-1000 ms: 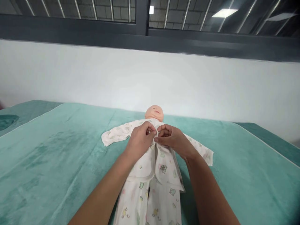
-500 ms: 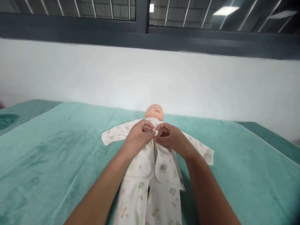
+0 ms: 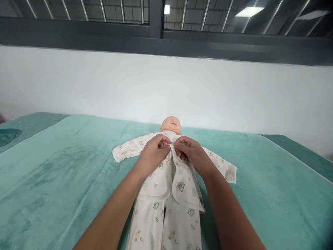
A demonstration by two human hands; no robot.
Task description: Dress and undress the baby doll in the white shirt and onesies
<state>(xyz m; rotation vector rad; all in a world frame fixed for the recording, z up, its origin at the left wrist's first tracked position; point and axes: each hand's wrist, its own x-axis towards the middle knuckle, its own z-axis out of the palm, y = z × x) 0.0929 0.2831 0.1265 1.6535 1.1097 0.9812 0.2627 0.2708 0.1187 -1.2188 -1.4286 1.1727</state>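
Observation:
A baby doll [image 3: 170, 125] lies on its back, its head toward the wall. It wears a white printed baby jacket [image 3: 156, 184] with its sleeves spread out, and matching trousers [image 3: 182, 229]. At the chest, my left hand [image 3: 156, 149] is closed in a pinch on the front edge of the jacket. Close beside it my right hand [image 3: 191, 151] pinches the other front edge. Below the hands the two front edges hang apart, and a small button [image 3: 169, 163] shows on the left one. What lies between the fingertips is mostly hidden.
A green plush cover [image 3: 65, 180] lies under the doll and spreads to both sides. Behind it stands a white wall [image 3: 117, 86], with a dark window frame [image 3: 104, 36] and metal bars above. At the far left is a dark green hollow [image 3: 9, 136].
The small white button that showed between my fingertips is out of sight now. My right hand's fingers have shifted slightly on the jacket edge, and the left hand stays almost still.

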